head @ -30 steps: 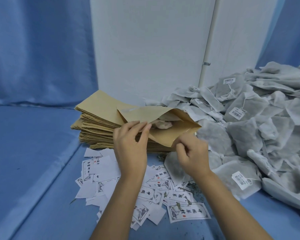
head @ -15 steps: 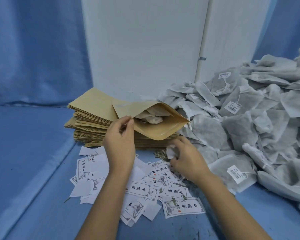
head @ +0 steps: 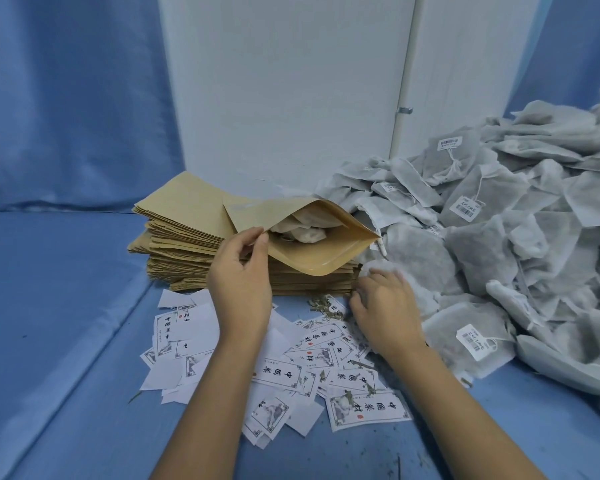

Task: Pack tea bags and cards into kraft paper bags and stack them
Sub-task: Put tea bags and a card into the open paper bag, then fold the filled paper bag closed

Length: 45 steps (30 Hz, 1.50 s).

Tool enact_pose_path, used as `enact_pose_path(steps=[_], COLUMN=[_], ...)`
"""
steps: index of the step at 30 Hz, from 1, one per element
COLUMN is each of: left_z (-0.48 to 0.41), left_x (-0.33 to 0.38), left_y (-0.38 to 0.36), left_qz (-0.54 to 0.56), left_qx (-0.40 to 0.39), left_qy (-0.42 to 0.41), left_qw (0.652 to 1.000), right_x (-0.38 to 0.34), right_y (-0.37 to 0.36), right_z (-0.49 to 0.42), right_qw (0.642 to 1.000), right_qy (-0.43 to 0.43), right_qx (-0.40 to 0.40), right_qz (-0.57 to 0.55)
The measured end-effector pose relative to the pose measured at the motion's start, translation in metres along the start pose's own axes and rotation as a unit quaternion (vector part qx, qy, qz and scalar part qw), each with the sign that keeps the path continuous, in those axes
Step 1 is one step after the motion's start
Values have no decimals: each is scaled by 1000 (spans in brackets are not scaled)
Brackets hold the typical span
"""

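L hand (head: 239,285) pinches open bag (head: 312,254) top edge over stack (head: 187,244); R hand (head: 383,306) fingers curl round tea bag (head: 378,266) by cards (head: 368,410).

The blue-covered counter (head: 66,323) carries a stack of kraft paper bags (head: 182,251), scattered printed cards (head: 368,408), loose tea crumbs (head: 321,303) and a heap of tea bags (head: 482,254).

Setting: small hand-packing station.
Surface and walls under blue cloth (head: 66,306), white panel (head: 284,98) behind (bulk heaps: tea bags (head: 499,237), kraft bags (head: 181,244), cards (head: 364,410)).
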<state>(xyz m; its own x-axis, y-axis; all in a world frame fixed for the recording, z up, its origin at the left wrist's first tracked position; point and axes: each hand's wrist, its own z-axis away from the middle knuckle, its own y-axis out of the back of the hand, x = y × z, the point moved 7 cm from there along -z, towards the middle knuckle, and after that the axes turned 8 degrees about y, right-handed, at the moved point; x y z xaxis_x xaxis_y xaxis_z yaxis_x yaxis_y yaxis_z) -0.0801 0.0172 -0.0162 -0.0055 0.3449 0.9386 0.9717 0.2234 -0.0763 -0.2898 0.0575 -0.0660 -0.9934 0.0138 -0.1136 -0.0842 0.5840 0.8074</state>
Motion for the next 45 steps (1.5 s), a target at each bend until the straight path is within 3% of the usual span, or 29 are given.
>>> enact_pose_path(steps=[2, 4, 9, 12, 15, 20, 24, 32, 37, 39, 43, 45], left_z=[-1, -1, 0, 0, 0, 0, 1, 1, 0, 0, 1, 2], left_x=[0, 0, 1, 1, 1, 0, 1, 0, -1, -2, -3, -3], left_y=[0, 0, 0, -1, -1, -1, -1, -2, -1, -2, -2, -3], left_qz=[-3, -8, -16, -17, -15, -15, -15, -15, -13, -10, -7, -5], left_qx=[-1, 0, 2, 1, 0, -4, -4, -12, -14, -14, -13, -13], left_qy=[0, 0, -12, -17, -18, -18, -17, -16, -17, -13, -14, -13], left_qw=[1000, 1000, 1000, 1000, 1000, 1000, 1000, 1000, 1000, 1000, 1000, 1000], right_x=[-8, -10, -15, -24, -33, -35, -28, -24, -24, -24, -20, -28], right_y=[2, -6, -30, -26, -18, -33, -33, -25, -8, 9, 52, 70], right_z=[-2, -5, 2, 3, -2, 8, 7, 2, -2, -7, -15, -17], right_qw=[996, 990, 977, 984, 977, 936, 933, 939, 907, 893, 859, 897], right_qy=[14, 2, -15, 5, 32, 32, 8, -52, -65, -60, -58, -15], right_qx=[1, -59, -198, -158, -134, -304, -324, -257, -205, -125, 126, 187], right_qz=[-85, -127, -72, -80, -162, -173, -154, -222, -363, -428, -492, -400])
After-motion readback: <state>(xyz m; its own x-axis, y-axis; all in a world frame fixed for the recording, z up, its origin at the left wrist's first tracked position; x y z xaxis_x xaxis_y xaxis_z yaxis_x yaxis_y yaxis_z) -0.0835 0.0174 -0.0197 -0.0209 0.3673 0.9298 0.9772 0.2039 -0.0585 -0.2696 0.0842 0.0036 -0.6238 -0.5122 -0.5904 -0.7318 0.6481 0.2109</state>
